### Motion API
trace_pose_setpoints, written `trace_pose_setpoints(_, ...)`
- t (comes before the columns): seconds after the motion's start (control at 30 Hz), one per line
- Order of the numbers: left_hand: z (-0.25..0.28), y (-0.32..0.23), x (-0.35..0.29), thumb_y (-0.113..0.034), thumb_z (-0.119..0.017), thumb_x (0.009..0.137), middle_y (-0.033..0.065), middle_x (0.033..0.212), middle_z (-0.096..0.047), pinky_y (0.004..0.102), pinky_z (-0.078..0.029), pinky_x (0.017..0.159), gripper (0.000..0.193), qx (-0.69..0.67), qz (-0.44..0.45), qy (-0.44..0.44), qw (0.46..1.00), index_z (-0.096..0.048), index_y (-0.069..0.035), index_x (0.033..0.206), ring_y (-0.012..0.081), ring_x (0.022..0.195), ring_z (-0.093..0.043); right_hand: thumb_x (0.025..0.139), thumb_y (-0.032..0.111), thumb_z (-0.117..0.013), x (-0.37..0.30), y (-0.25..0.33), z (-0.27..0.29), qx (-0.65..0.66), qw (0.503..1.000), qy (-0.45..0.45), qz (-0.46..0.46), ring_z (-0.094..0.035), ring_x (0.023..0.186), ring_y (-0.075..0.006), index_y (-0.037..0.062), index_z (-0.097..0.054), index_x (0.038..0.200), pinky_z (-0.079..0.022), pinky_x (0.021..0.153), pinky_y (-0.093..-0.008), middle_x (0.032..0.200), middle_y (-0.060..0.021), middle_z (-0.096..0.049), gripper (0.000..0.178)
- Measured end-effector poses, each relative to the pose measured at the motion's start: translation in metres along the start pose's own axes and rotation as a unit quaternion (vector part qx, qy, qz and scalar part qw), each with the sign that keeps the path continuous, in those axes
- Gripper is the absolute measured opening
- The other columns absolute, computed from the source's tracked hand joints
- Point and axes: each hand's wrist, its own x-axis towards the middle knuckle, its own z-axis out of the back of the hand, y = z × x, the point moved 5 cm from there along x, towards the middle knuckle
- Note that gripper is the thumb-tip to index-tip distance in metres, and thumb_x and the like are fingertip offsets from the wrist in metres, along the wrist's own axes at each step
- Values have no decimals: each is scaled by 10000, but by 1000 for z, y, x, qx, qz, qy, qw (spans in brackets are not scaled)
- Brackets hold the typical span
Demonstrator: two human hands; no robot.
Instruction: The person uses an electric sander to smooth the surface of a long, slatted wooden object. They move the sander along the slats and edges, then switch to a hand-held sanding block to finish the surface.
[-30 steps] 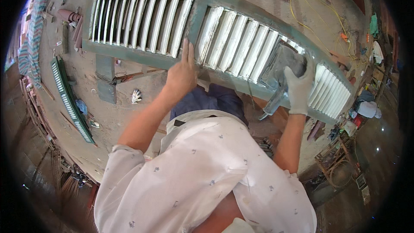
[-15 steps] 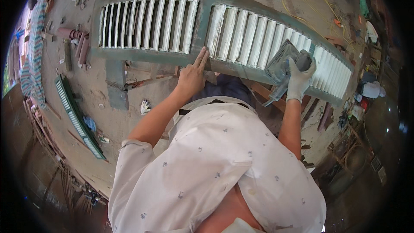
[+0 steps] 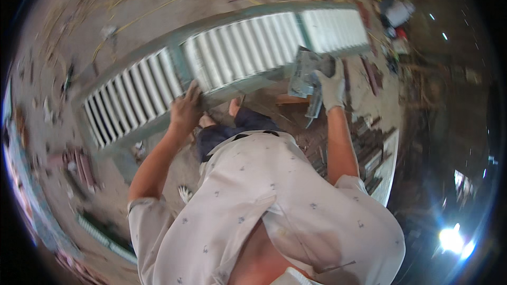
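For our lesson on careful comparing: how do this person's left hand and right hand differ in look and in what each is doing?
The left hand is bare, while the right hand wears a pale glove.
The left hand has its fingers at the near edge of the slatted shutter; the right hand grips a dark grey tool.
Both are stretched out in front of the body.

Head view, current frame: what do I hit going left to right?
Striped cloth → small green slatted panel → bare left hand → dark trousers → gloved right hand holding a grey power tool → bright light.
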Motion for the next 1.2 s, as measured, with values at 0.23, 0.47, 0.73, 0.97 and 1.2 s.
trace_pose_setpoints(0.23,30,20,11,-339,-856,887,132,1594,-578,506,-567,1034,690,-112,-39,11,993,-611,-94,1484,420,1208,-692,811,256,-813,27,-15,31,-90,995,14,38,-604,1395,-420,155,-403,1673,-505,1149,-469,1589,-196,-544,959)
trace_pose_setpoints(0.47,57,-1,103,-419,-807,944,254,1604,-528,538,-370,1247,673,-238,91,-237,938,-602,-58,1473,468,1485,-460,826,288,-776,106,-37,6,-188,973,125,54,-614,1369,-424,200,-378,1669,-537,1105,-502,1568,-225,-554,937)
trace_pose_setpoints(0.73,35,-72,166,-736,-526,1014,231,1772,-306,757,-148,1262,902,-158,381,-250,876,-472,-106,1657,523,1657,-112,887,408,-730,197,-23,-63,-232,956,156,85,-641,1333,-452,177,-340,1692,-551,1096,-521,1508,-291,-587,923)
trace_pose_setpoints(0.97,39,-76,172,-659,-513,1066,269,1749,-298,744,-133,1261,803,-144,376,-240,883,-495,-76,1619,536,1645,-114,893,379,-744,283,19,-106,-136,978,77,139,-723,1162,-429,51,-570,1527,-569,1031,-493,1340,-296,-699,735)
trace_pose_setpoints(1.2,36,-38,175,-671,-556,1044,251,1638,-381,665,-180,1284,784,-83,338,-206,914,-524,-96,1576,538,1616,-174,908,444,-721,216,-4,-62,-196,953,206,104,-652,1295,-507,159,-369,1671,-556,1081,-557,1565,-314,-526,887)
